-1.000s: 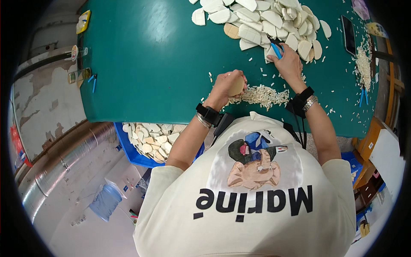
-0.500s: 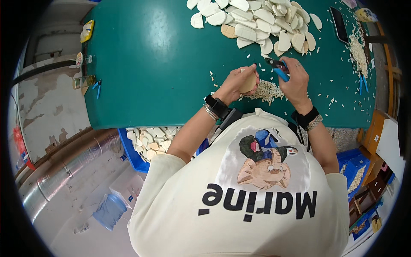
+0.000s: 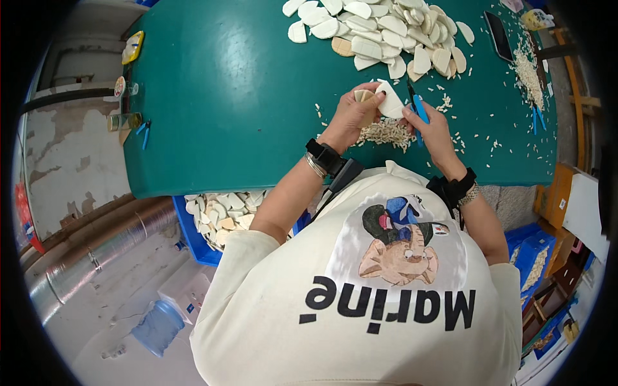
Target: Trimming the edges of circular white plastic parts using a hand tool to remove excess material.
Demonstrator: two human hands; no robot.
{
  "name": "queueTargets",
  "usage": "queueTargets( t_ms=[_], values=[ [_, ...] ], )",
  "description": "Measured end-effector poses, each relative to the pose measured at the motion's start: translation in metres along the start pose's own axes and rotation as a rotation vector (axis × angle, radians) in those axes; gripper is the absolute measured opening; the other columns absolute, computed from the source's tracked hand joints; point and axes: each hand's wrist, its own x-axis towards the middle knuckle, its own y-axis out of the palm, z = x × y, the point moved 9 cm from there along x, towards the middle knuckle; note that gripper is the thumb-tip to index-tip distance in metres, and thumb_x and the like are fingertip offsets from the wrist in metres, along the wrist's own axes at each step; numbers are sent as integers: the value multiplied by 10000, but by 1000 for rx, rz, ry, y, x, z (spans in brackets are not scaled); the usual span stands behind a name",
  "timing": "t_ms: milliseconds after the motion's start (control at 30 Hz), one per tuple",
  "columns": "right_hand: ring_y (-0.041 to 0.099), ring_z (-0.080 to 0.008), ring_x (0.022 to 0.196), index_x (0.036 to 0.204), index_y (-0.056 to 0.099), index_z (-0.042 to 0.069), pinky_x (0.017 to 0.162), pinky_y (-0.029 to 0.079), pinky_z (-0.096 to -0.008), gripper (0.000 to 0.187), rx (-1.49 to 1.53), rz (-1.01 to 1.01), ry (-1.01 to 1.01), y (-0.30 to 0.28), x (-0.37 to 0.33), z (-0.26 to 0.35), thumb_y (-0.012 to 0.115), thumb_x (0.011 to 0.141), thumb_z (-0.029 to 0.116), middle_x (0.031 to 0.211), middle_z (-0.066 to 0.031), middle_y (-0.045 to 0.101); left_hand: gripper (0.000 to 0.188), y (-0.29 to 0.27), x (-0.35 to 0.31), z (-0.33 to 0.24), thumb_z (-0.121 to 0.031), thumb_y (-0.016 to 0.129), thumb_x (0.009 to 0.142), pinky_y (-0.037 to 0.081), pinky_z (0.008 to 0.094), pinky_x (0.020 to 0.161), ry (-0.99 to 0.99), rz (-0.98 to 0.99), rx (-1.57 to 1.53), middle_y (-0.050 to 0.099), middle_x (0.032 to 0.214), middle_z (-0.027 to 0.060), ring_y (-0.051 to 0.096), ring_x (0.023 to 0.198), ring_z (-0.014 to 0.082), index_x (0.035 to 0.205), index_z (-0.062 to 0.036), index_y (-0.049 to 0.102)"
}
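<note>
Over the green table point(image 3: 212, 128), my left hand point(image 3: 351, 122) is closed on a tan flat piece point(image 3: 364, 96) and a white flat piece point(image 3: 390, 101) with a rounded edge. My right hand point(image 3: 438, 134) grips blue-handled nippers point(image 3: 420, 110), their dark jaws pointing away from me. Its thumb and fingertips are at the white piece's lower right edge; whether they pinch it, I cannot tell. Just below both hands lies a heap of small off-white chips point(image 3: 386, 133). Beyond them sits a big pile of white, mostly half-round pieces point(image 3: 393, 29).
A phone point(image 3: 497, 35) and another chip heap point(image 3: 529, 80) lie at the right, near spare blue-handled pliers point(image 3: 539, 120). At the left edge are a jar point(image 3: 125, 122) and more blue pliers point(image 3: 145, 135). A blue crate point(image 3: 193, 231) of pieces stands below the table edge.
A white piece has come into my left hand beside the tan one. My right hand has shifted left and down, and the nippers have turned more upright.
</note>
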Motion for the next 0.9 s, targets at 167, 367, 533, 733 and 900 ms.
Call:
queueTargets(
  t_ms=[167, 367, 533, 733, 900],
  values=[
    [566, -69, 690, 952, 620, -2, 606, 449, -246, 353, -149, 24, -40, -13, 7, 14, 624, 890, 346, 759, -26, 626, 204, -3, 1, -13, -98, 648, 882, 504, 287, 659, 105, 130, 154, 615, 932, 47, 595, 770, 132, 1072, -63, 582],
    [592, -139, 793, 1139, 554, -4, 725, 490, -271, 321, 651, 439, 419, 41, -12, -4, 556, 942, 249, 917, -77, 620, 230, 3, 1, -2, -85, 641, 882, 508, 263, 650, 39, 117, -20, 609, 914, 41, 578, 728, 124, 1103, -61, 582],
    [589, -131, 758, 1138, 560, 1, 692, 499, -296, 299, 870, 587, 516, 51, -18, -12, 607, 915, 195, 876, -66, 616, 250, 15, -2, -11, -79, 641, 878, 533, 302, 708, 83, 249, 63, 616, 985, 78, 614, 826, 161, 1111, -49, 555],
    [579, -121, 766, 1075, 577, 19, 687, 478, -273, 250, 807, 312, 344, 20, -1, -11, 669, 857, 100, 867, -31, 599, 248, 1, -1, 3, -89, 576, 904, 555, 421, 824, -94, 117, -55, 585, 1137, 167, 626, 972, 279, 1135, -23, 513],
    [578, -118, 746, 1023, 581, 20, 681, 473, -272, 215, 770, 227, 328, 1, 5, -24, 678, 846, 93, 865, -30, 601, 243, 12, -5, 6, -85, 505, 941, 551, 506, 862, -101, 290, -177, 525, 1223, 213, 592, 1062, 343, 1176, -30, 471]
  ],
)
